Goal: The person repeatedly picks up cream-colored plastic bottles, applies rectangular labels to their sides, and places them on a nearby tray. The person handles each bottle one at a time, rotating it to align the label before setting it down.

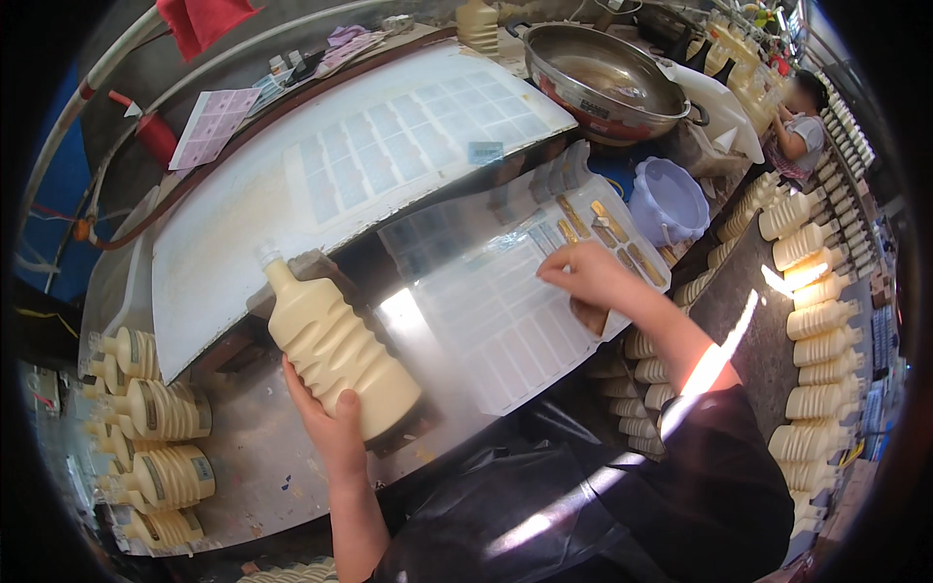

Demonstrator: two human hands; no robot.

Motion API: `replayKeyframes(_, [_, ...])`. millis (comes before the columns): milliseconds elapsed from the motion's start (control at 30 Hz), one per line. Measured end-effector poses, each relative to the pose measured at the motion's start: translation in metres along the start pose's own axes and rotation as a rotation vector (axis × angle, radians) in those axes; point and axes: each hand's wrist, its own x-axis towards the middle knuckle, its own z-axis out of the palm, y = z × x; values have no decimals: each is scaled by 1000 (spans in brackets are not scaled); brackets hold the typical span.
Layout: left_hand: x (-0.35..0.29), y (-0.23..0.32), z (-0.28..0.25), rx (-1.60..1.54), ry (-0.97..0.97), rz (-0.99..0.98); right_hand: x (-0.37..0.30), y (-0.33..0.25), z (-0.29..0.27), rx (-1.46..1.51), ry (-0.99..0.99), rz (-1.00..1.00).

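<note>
A cream-coloured bottle [342, 348] with wavy ribbed sides and a clear neck tip lies tilted in my left hand [330, 428]. My left thumb rests over its lower side, and the fingers are mostly hidden behind it. Over a translucent sheet [515, 360] printed with rows of rectangles, my right hand [588, 276] has its fingertips drawn together in a pinch. What the pinch holds, if anything, is too small to make out. Just beyond that hand, several gold and brown label strips [573, 216] lie on the sheet's far right part.
A white board [233, 223] carrying pale label sheets slopes behind the work table. Similar bottles [167, 410] stand at the left, with more rows [818, 356] at the right. A large metal pan [607, 83] and lavender bucket [669, 202] are far right. Another person [803, 131] works beyond.
</note>
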Motion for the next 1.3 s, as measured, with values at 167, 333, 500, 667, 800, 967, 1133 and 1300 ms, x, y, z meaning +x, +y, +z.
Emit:
replayKeyframes(167, [-2, -7, -2, 40, 16, 29, -36, 2, 40, -107, 97, -130])
replayKeyframes(333, [-3, 3, 2, 0, 27, -24, -49, 41, 31, -280, 449, 32])
replayKeyframes(500, [-3, 4, 6, -13, 13, -15, -56, 53, 25, -527, 363, 149])
replayKeyframes(667, [-4, 6, 6, -7, 26, -14, -72, 37, 36, -584, 189, 265])
replayKeyframes(800, [-4, 4, 3, 47, 73, -44, -90, 24, 48, -556, 196, 223])
replayKeyframes(967, [0, 8, 4, 22, 29, -50, -97, 26, 49, -483, 385, 145])
replayKeyframes(1133, [-1, 10, 2, -8, 32, -78, -110, 19, 60, -620, 189, 194])
replayKeyframes(1300, [-2, 7, 0, 94, 32, -50, -130, -5, 67, -524, 118, 96])
